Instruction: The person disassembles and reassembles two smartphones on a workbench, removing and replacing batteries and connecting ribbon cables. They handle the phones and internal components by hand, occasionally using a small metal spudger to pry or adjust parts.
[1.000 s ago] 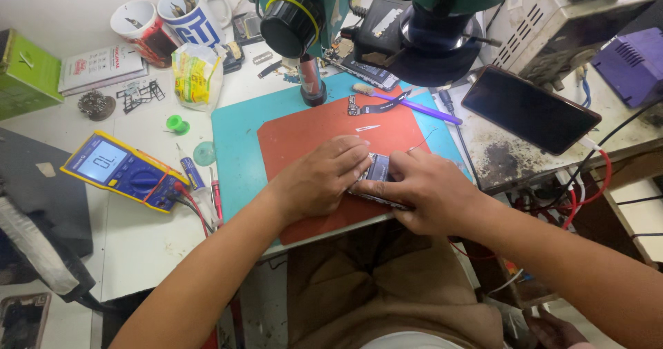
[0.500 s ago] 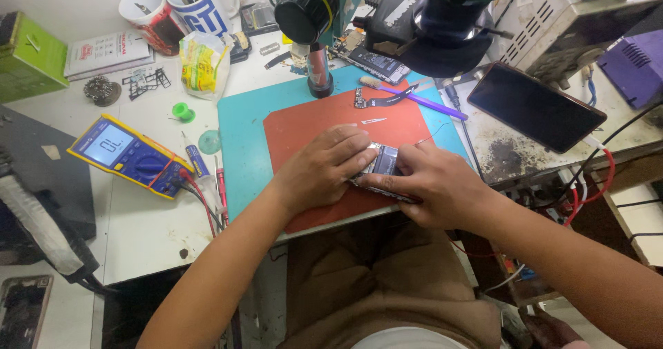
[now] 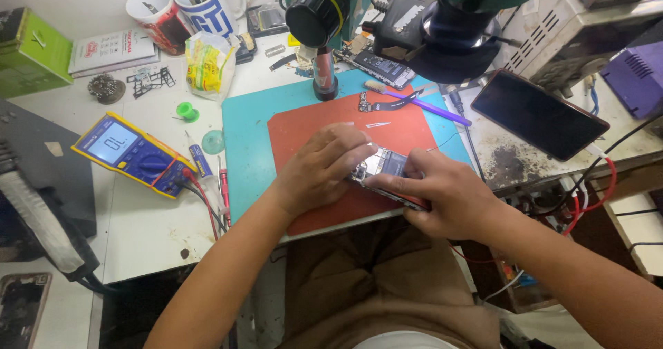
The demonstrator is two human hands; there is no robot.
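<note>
An opened phone point(image 3: 385, 167) with bare circuitry lies near the front edge of a red mat point(image 3: 324, 124) on a teal mat point(image 3: 245, 142). My left hand point(image 3: 324, 166) is curled over the phone's left end, fingertips pressing on it. My right hand point(image 3: 431, 190) grips the phone's right side and lower edge, its index finger stretched along the top. Most of the phone is hidden under both hands.
A microscope point(image 3: 387, 10) hangs over the mats' far side. A yellow-and-blue multimeter point(image 3: 131, 152) with red leads lies left. A dark phone point(image 3: 539, 114) rests right, a purple-handled tool point(image 3: 425, 107) and small parts behind. Mugs point(image 3: 204, 7), a green box point(image 3: 31, 52) stand far left.
My hands have stayed on the phone, with the fingers shifting slightly on it. The view has shifted a little between frames.
</note>
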